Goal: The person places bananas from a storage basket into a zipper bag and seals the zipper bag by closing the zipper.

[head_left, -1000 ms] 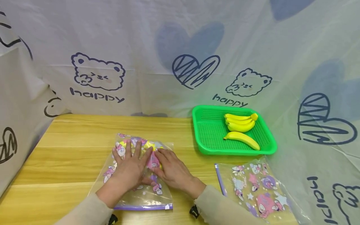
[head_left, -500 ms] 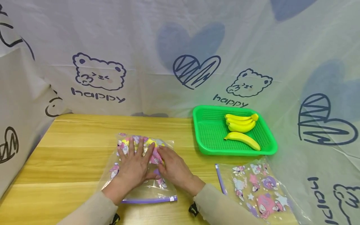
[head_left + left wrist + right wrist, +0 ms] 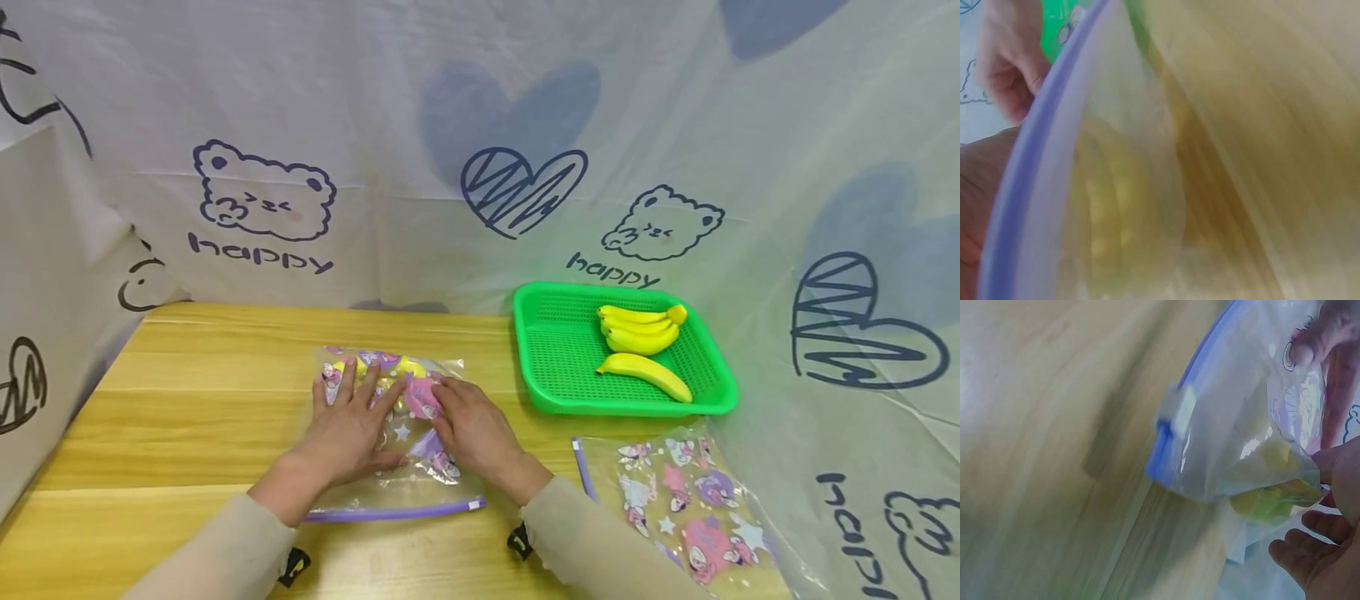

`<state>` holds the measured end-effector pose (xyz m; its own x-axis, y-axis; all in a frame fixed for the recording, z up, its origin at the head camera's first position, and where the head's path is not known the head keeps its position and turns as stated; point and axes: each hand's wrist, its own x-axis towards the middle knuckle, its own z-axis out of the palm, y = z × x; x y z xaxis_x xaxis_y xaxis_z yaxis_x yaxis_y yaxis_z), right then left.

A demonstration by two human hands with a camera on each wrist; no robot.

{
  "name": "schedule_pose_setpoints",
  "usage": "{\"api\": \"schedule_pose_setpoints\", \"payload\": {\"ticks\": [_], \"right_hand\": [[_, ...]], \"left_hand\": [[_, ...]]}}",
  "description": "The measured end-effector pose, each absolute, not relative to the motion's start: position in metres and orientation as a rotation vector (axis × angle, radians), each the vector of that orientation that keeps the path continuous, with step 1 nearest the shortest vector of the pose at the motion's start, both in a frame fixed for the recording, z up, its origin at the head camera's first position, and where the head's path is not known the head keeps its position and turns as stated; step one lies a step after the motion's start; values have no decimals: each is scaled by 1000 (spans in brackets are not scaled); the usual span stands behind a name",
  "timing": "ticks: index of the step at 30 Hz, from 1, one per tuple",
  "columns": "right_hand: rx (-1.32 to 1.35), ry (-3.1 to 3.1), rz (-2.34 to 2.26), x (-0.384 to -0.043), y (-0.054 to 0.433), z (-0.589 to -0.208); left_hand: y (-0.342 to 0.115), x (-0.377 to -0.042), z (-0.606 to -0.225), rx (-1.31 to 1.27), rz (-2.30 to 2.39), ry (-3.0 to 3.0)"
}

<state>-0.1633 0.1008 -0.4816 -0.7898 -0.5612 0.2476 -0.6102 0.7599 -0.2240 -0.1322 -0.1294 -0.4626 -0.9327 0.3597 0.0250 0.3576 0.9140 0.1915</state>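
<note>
A clear zip bag with pink and purple cartoon prints lies on the table, its purple slider strip toward the person. Inside it, a bunch of bananas shows yellow through the film. My left hand is spread flat over the bag's left part, fingers pointing away from me. On the right side, my right hand holds the bag's edge between thumb and forefinger, its other fingers loosely bent in the right wrist view. The white slider sits at the right end of the strip.
A green basket at the back right holds a banana bunch and a single banana. A second printed zip bag lies flat in front of it. A printed cloth hangs behind the wooden table.
The bag has shifted away from me, and its slider end has swung right and up in the head view. My right hand has moved slightly right and away along with it.
</note>
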Motion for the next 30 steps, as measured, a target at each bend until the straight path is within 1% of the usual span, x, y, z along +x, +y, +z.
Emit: {"api": "schedule_pose_setpoints", "payload": {"ticks": [4, 7, 10, 13, 16, 21, 26, 30], "right_hand": [[912, -2776, 456, -161, 104, -483], [978, -2702, 388, -155, 105, -484], [1068, -2647, 265, -146, 101, -486], [1089, -2684, 193, -139, 94, -486], [1055, -2749, 168, -137, 90, -486], [1015, -2760, 150, -144, 93, -485], [952, -2790, 157, -158, 102, -487], [876, -2806, 148, -176, 108, -492]], "left_hand": [[-137, -127, -458, 529, 299, 3034], [-137, -122, -456, 466, 278, 3021], [-137, -117, -456, 338, 291, 2986], [-136, -116, -459, 271, 331, 2976], [-136, -118, -464, 336, 364, 3010], [-134, -126, -469, 486, 376, 3099], [-130, -143, -476, 614, 402, 3146], [-127, -163, -483, 715, 456, 3141]]}}
